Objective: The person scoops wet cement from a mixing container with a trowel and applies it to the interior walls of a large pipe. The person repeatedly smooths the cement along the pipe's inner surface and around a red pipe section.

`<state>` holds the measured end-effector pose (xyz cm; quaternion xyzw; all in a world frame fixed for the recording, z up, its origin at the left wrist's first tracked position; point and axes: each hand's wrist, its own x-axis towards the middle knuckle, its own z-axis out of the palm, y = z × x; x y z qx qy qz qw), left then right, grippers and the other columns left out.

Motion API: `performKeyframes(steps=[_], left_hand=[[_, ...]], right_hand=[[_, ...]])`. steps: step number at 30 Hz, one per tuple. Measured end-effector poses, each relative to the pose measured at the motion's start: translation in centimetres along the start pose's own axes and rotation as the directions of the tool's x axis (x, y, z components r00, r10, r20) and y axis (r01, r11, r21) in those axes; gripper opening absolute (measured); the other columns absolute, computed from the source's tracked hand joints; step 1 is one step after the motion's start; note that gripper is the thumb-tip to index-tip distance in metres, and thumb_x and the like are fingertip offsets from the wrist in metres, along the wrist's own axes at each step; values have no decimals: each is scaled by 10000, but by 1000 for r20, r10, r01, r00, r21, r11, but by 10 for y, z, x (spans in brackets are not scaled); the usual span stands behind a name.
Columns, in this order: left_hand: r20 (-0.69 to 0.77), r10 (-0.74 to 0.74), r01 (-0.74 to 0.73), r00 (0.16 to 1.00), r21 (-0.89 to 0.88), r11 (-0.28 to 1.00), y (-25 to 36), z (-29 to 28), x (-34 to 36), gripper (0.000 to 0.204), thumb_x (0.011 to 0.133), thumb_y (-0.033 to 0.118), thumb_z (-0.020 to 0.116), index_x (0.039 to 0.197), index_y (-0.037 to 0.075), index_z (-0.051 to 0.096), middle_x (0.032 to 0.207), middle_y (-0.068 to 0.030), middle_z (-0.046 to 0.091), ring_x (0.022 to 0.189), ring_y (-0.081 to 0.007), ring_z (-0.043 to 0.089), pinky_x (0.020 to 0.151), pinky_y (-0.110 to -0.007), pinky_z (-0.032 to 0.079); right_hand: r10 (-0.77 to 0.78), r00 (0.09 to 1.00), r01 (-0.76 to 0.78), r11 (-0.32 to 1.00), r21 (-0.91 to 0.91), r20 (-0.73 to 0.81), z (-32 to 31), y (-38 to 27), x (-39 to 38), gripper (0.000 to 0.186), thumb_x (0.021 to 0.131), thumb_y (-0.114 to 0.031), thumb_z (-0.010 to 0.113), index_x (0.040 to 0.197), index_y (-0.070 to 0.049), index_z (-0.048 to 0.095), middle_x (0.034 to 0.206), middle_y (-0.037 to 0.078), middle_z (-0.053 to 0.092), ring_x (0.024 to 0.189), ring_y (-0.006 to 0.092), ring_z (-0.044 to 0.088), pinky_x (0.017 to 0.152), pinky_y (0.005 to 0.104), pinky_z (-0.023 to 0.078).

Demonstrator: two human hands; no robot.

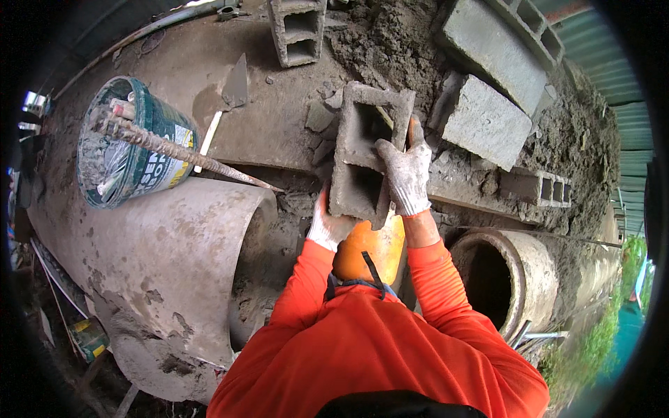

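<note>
A grey hollow concrete block point(361, 159) with two open cells is held between my two gloved hands. My left hand point(329, 223) grips its lower left side, with the fingers partly hidden behind the block. On the right side, my right hand point(405, 171) is closed round the edge, thumb laid over the front. Broken concrete pieces point(319, 117) lie just left of the block. A yellow-orange rounded thing point(376, 245) shows below it, close to my body; its kind I cannot make out.
A green bucket point(157, 167) holds tools, with a rusty ribbed bar point(202, 161) across it. Beside it lies a trowel point(235, 87). Large concrete pipes point(167, 258) point(536, 272) flank me. More blocks point(488, 122) point(300, 31) rest near a mortar heap point(390, 49).
</note>
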<state>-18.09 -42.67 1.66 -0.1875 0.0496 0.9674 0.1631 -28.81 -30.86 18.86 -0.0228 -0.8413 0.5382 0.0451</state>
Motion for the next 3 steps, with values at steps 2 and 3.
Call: performKeyframes(steps=[2,3], left_hand=[[3,14,-14,1000,149,989,11,1,11,755,975,647,532,1583,209,441,1667,-119,376,1512,-405,363,1215,-673,287],[-1,15,-15,1000,151,988,11,-3,11,755,975,647,532,1583,209,441,1667,-119,376,1512,-405,363,1215,-673,287]], right_hand=[[68,997,-68,998,-6,33,0,-6,-1,730,807,-103,733,1478,75,505,1224,151,696,1012,159,636,875,306,544],[45,999,-46,998,32,24,3,-1,-1,757,813,-105,729,1508,62,481,1232,178,705,1017,162,657,881,296,545]])
